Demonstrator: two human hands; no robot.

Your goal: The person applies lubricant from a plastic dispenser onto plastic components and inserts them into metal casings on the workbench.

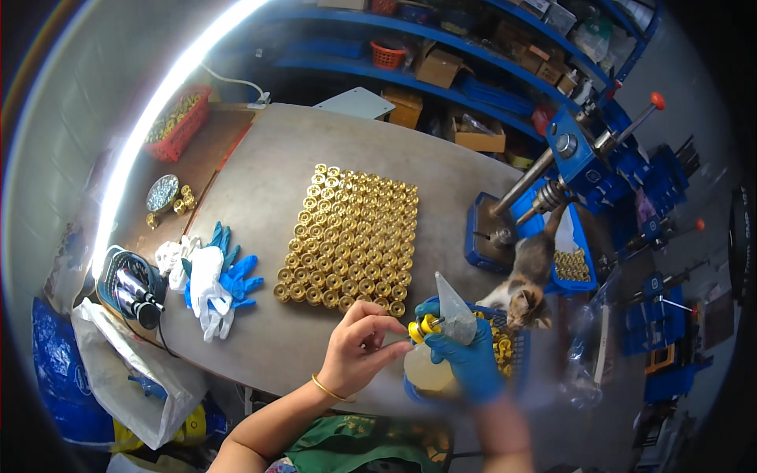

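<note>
Shiny yellow flanged piece (426,329) and a clear plastic cone (456,312), held up side by side
The yellow one's small, round and tipped on its side, dark stub poking out cone-ward. The cone's see-through, narrow tip up and a bit left, wide end partly covered. Can't tell if they're touching.

Blue shelving (347,69); grey tabletop (260,165); bright light (147,122)
</note>
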